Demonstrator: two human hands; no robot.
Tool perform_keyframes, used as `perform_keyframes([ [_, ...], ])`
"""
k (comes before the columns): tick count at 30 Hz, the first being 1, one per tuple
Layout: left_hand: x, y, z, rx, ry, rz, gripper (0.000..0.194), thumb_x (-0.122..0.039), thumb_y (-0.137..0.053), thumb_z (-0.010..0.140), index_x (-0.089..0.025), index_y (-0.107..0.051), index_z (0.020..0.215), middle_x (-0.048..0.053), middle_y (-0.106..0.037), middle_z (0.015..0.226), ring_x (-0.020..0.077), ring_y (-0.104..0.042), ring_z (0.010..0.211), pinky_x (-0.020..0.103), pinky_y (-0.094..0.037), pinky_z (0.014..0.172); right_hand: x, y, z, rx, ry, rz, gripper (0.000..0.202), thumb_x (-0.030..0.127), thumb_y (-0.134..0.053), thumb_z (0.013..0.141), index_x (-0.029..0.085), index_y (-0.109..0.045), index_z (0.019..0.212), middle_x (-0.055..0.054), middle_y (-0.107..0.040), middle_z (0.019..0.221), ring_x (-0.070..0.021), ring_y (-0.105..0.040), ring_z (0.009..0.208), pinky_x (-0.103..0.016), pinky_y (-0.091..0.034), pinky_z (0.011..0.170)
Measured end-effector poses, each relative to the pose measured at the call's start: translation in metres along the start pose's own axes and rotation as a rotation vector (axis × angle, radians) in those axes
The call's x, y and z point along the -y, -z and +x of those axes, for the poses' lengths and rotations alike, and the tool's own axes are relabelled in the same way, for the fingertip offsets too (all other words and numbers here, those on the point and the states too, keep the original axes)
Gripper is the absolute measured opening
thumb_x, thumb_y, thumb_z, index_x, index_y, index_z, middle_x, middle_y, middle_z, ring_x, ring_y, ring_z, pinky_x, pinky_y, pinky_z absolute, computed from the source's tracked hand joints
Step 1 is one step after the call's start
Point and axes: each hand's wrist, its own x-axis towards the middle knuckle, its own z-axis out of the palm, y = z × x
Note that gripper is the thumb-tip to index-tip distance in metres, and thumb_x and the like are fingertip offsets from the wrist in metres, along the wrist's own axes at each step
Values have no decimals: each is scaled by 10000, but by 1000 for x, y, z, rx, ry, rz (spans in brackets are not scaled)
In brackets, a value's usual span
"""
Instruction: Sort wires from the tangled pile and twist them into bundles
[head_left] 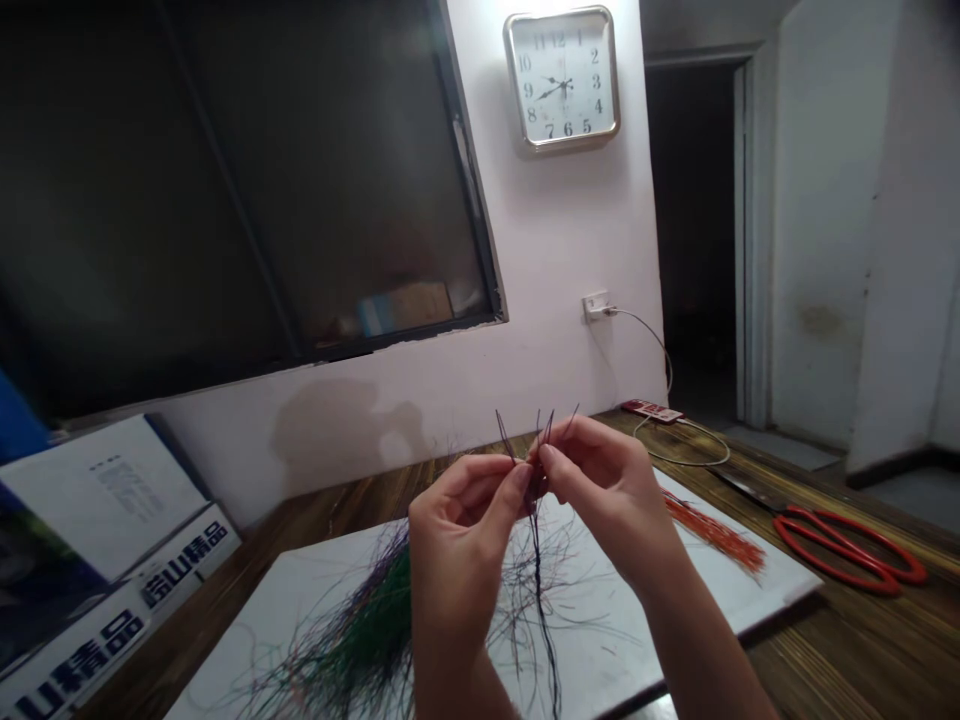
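Observation:
My left hand [476,510] and my right hand [600,470] meet over a white board, thumbs and fingertips pinched close together. Between them they grip a bundle of thin dark wires [537,570]. Several loose wire ends stick up above my fingers, and a twisted dark length hangs down below them. Where exactly each fingertip presses is partly hidden. Behind and left of my left hand lies a heap of green, purple and dark wires [367,620]. Fine loose strands [577,590] are scattered on the board below my hands.
The white board [255,610] rests on a dark wooden table [810,640]. Right of my hands are an orange wire bundle [716,530] and red-handled scissors [847,545]. A red phone-like object [651,411] with a white cable lies behind. A printed box [112,560] stands left.

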Motion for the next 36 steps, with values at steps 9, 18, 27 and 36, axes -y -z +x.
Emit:
perform_keyframes([
  [9,3,1,0,-6,9,-54,117,-241,-733,719,-172,-664,783,3,-713,720,91,-665,648,159,-564,626,-1,4,-1,72,-59,37,48,212,-639,773,164,-632,768,-14,-598,686,-113,-535,619,-250,-461,572],
  [18,1,-3,0,-38,9,-87,113,-245,-719,729,-159,-665,780,17,-704,696,108,-670,635,181,-573,600,4,5,-1,83,-37,30,65,185,-617,794,148,-652,754,-6,-604,669,-86,-540,618,-188,-436,536],
  [27,4,-3,1,-32,-18,-81,102,-243,-718,732,-169,-666,778,16,-704,695,120,-670,621,198,-578,581,-1,9,-2,147,8,20,42,211,-646,799,172,-651,814,0,-579,707,-106,-515,654,-244,-447,591],
  [36,0,-6,-1,-50,-28,-61,87,-210,-727,716,-164,-667,759,10,-701,675,107,-673,630,153,-564,593,-3,9,-1,140,20,0,37,205,-638,803,173,-632,820,5,-569,687,-113,-515,640,-257,-453,577],
])
